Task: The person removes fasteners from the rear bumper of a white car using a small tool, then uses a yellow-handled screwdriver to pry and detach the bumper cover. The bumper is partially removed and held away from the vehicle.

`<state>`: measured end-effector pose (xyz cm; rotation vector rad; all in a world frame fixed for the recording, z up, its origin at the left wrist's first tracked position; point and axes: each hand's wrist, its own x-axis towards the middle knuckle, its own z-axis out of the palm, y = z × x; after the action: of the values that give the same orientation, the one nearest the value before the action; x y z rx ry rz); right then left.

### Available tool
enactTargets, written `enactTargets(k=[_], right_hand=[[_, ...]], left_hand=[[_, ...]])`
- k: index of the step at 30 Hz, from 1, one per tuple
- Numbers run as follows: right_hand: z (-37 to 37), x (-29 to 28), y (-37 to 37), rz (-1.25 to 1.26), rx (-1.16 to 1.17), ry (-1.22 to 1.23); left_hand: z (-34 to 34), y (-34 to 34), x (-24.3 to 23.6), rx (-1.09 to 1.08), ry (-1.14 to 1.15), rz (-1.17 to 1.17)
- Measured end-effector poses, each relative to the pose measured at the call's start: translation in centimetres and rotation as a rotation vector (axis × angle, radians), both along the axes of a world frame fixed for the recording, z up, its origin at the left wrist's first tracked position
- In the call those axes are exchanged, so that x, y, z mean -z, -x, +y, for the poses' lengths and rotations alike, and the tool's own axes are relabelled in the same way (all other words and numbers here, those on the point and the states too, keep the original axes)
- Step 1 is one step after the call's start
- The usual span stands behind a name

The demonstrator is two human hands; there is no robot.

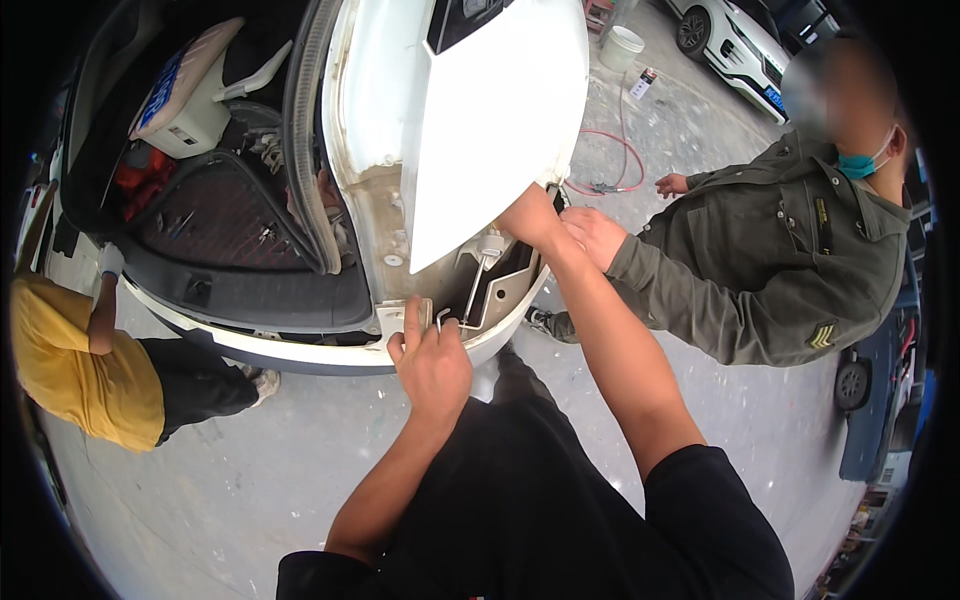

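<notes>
The rear corner of a white car is in front of me, with a pointed white body panel [495, 120] over it. My left hand [433, 365] is at the bumper edge beside a pale metal bracket [403, 318], its fingers apart. Just beyond that hand, a thin metal rod [478, 285] slants across the dark gap in the corner, below a pale fitting [490, 243]. My right hand [530, 215] reaches under the panel's lower edge, where its fingers are hidden. Against my right wrist lies a co-worker's hand [597, 236].
On the right stands the co-worker in a green jacket [770, 250]. Another person in a yellow shirt [95, 360] bends at the left of the open trunk [200, 270]. A red hose [625, 150] and a white bucket [622, 48] are on the floor.
</notes>
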<state>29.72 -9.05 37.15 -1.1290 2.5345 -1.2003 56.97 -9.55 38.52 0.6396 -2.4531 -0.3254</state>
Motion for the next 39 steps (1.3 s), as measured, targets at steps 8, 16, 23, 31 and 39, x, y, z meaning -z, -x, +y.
enactTargets(k=[8, 16, 23, 31, 39], right_hand=[[-1.4, -10.0, -6.4, -0.033, 0.133, -0.624], [0.5, -2.4, -1.2, -0.074, -0.052, 0.008], [0.0, -3.1, -1.4, 0.208, -0.122, -0.37], [-0.8, -3.1, -1.5, 0.18, 0.003, -0.432], [-0.3, -4.9, -2.3, -0.148, -0.042, -0.072]], left_hand=[[-1.0, -0.9, 0.2, -0.038, 0.018, -0.021], [-0.8, -0.6, 0.3, -0.019, 0.008, -0.016], [-0.8, -0.8, 0.2, -0.019, -0.001, -0.025], [-1.0, -0.6, 0.2, -0.033, 0.009, -0.009], [-0.9, -0.5, -0.2, -0.021, -0.015, -0.03]])
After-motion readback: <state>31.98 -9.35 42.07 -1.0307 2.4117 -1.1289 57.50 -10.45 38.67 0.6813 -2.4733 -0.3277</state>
